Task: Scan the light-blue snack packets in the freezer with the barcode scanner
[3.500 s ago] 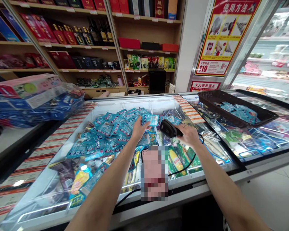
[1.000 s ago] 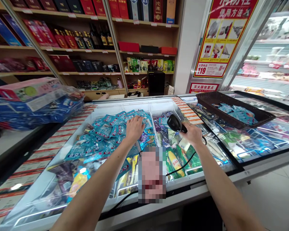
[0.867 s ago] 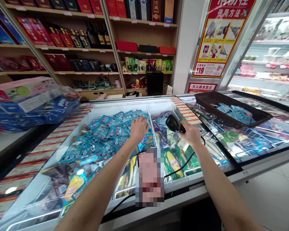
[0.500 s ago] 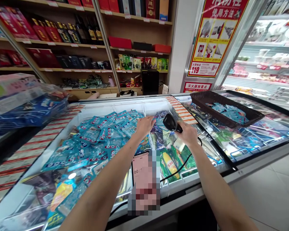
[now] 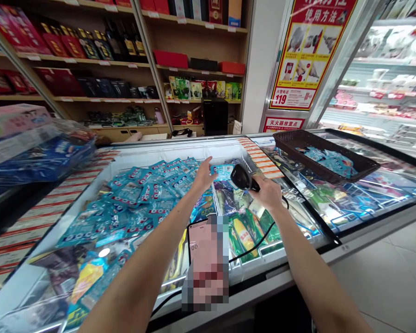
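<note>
From my remote seat I have the right hand (image 5: 268, 192) wrapped round the handle of the black scanner (image 5: 241, 176), its head tipped toward a blue packet (image 5: 222, 172), presumably to aim at it. The left hand (image 5: 203, 177), fingers parted, touches that packet toward the freezer's far edge (image 5: 173, 152); whether it pinches, I cannot tell.

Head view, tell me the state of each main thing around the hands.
Black plastic handheld scanner: gripped in the right hand.
Left hand: at a flat rectangular blue packet; grip unclear.
Flat blue plastic packets: heaped loosely.
Rectangular brown plastic basket: upright, partly filled.
Thin black cable: slack, curved.
Rectangular black-edged phone: screen lit, partly pixelated.
</note>
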The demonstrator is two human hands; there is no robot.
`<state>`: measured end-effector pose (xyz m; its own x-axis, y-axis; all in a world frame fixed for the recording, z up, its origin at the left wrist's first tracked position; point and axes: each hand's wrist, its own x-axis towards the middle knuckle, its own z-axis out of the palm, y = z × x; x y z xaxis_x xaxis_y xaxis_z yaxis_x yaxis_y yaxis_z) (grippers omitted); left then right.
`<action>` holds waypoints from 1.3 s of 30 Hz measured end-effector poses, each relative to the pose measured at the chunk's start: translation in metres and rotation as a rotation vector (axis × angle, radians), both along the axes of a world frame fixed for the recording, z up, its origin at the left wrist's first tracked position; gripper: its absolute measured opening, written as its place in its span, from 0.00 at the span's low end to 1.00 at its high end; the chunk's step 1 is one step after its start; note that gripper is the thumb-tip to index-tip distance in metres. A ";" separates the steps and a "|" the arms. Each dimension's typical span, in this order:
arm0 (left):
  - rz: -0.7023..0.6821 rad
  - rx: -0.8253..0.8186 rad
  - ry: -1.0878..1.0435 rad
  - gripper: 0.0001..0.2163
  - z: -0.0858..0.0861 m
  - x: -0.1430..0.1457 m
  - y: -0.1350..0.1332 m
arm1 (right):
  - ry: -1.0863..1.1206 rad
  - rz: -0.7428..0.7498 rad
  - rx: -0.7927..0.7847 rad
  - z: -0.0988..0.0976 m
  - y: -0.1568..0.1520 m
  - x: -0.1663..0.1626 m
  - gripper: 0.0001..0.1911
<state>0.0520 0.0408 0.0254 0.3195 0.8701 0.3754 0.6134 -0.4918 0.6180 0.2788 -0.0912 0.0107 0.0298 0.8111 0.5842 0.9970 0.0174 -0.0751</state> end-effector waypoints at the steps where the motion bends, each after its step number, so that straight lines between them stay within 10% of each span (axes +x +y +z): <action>1: -0.005 -0.010 -0.082 0.31 0.002 -0.006 -0.001 | 0.001 0.006 0.007 -0.001 0.000 0.000 0.18; 9: 0.045 -0.021 -0.431 0.15 -0.012 -0.051 -0.017 | -0.047 0.161 -0.043 0.000 -0.005 -0.007 0.18; 39: 0.012 0.060 -0.335 0.14 -0.022 -0.050 -0.028 | -0.103 0.276 -0.045 0.004 -0.014 -0.020 0.19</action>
<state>0.0021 0.0133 0.0037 0.1593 0.8464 0.5082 0.3870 -0.5271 0.7566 0.2586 -0.1049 0.0144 -0.2530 0.8052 0.5363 0.9574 0.2881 0.0191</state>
